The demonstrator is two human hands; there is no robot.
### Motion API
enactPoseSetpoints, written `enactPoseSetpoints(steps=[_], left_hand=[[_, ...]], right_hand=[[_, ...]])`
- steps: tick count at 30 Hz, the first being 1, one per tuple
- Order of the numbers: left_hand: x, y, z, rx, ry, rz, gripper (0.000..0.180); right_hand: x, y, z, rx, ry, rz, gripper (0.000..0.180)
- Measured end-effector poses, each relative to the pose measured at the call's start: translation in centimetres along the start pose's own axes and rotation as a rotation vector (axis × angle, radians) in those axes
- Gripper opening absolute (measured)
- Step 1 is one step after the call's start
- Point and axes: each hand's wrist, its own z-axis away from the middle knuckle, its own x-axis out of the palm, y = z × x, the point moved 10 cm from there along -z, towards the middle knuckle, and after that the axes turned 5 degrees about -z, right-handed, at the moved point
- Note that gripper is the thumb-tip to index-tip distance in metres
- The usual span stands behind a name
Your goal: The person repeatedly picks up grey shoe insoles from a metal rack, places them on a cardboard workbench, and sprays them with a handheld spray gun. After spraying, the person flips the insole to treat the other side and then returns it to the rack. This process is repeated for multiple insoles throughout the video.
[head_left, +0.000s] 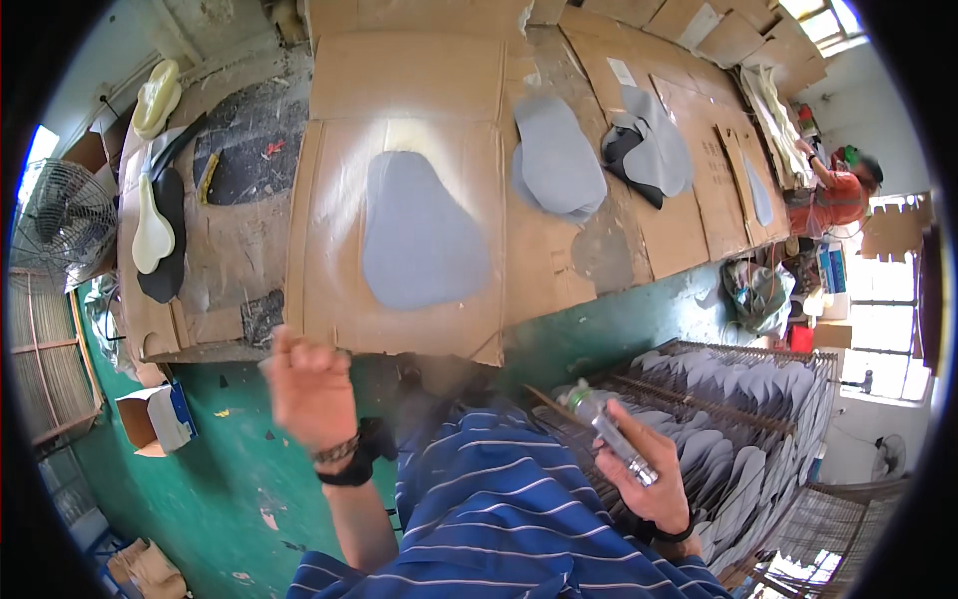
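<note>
One long desk [220, 250], largely covered in cardboard; its far edge curves toward the rim of the view and is partly cut off.

One wire rack [816, 404], lower right, carrying rows of grey cut pieces [748, 474]; the overlap prevents a count, and the right arm hides part.

One co-worker in a red top [838, 205], far right by the desk's end; small in view, the lower body hard to make out.

One wire-caged fan [65, 220], left, its edge running into the dark rim.

One open carton [150, 419], on the green floor; contents not readable.

Two grey stacks on the desk: the nearer stack [559, 160], lower layers mostly covered; the farther stack [664, 155], with a black piece [634, 175] partly hidden under it.

One single grey piece [424, 240], flat on the middle cardboard, whole outline visible, a pale patch around its upper end.

Left grip [314, 384]: bare hand, raised near the desk's front edge, blurred; cannot tell whether the fingers are apart or together.

Right grip [644, 464]: bare hand, clamped on the metal tool, right of the striped shirt [489, 489].

One metal tool [611, 431], green ring near its upper end; its middle partly covered by fingers.
</note>
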Motion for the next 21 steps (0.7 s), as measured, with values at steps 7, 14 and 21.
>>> enactPoseSetpoints(steps=[7,14,21], left_hand=[[17.2,13.2,5.3,0.202,-0.567,0.123,0.026],[11.7,24.9,2.8,0.57,-0.188,-0.49,0.027],[-11.7,-3.9,-1.8,-0.469,-0.368,-1.806,0.033]], right_hand=[[-0.5,-1.6,-1.2,-0.071,-0.053,0.063,0.062],[0.1,-0.1,-1.1,-0.088,-0.083,0.024,0.065],[1.8,-0.4,-1.7,-0.109,-0.099,0.029,0.064]])
